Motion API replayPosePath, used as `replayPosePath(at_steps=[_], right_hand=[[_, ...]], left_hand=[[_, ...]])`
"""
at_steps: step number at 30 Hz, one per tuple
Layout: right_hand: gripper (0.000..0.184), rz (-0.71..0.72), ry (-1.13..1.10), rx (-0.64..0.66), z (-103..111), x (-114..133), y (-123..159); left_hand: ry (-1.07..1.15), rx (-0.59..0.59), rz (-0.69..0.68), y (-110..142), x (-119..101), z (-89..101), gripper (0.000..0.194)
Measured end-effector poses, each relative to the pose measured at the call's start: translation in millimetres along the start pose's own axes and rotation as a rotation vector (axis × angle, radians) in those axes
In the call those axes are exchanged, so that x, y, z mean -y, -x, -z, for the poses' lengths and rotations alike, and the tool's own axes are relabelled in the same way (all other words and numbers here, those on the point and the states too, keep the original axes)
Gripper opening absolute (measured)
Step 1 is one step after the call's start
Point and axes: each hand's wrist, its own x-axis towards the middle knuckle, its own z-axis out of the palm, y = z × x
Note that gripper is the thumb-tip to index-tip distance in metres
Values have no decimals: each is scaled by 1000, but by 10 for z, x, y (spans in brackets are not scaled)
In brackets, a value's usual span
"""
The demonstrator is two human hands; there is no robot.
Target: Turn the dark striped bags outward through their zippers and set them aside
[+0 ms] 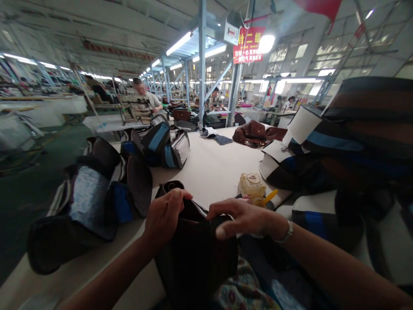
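A black bag (200, 254) stands upright in front of me at the table's near edge, its mouth facing up. At the left of its opening, my left hand (164, 215) is closed on the rim, thumb against the curled fingers. My right hand (238, 215) grips the opposite side of the rim between thumb and fingers. A pale edge shows inside the opening, and a small metal ring sits at the far side of the bag. Just beyond my right hand stands a yellowish plastic container (252, 186) with a yellow handle (270, 196) sticking out beside it.
Black and blue bag pieces (90, 198) lie at the left, with more (167, 144) farther back. Tall stacks of dark panels (364, 142) crowd the right. A brown leather bag (253, 134) rests on the white table (206, 168). Beyond it, a person (150, 101) sits at a sewing machine.
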Motion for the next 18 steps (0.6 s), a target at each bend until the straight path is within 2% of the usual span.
replayPosePath(at_steps=[2, 4, 8, 10, 12, 14, 18], right_hand=[[39, 74, -51, -36, -58, -46, 59], [31, 104, -186, -62, -146, -86, 82], [27, 130, -473, -97, -301, -59, 91], [27, 140, -556, -112, -356, -12, 96], [28, 142, -604, -124, -400, 26, 102], [29, 130, -611, -131, -432, 41, 106], [27, 80, -634, -133, -459, 26, 114]], left_hand=[[38, 73, 41, -14, -78, 64, 57], [62, 202, 61, -37, -176, 134, 59], [10, 654, 8, -86, -415, 294, 57], [11, 802, 9, -77, -508, 351, 46], [38, 850, 57, -49, -548, 382, 37], [66, 882, 88, -21, -533, 388, 36], [146, 924, 63, 13, -441, 353, 37]])
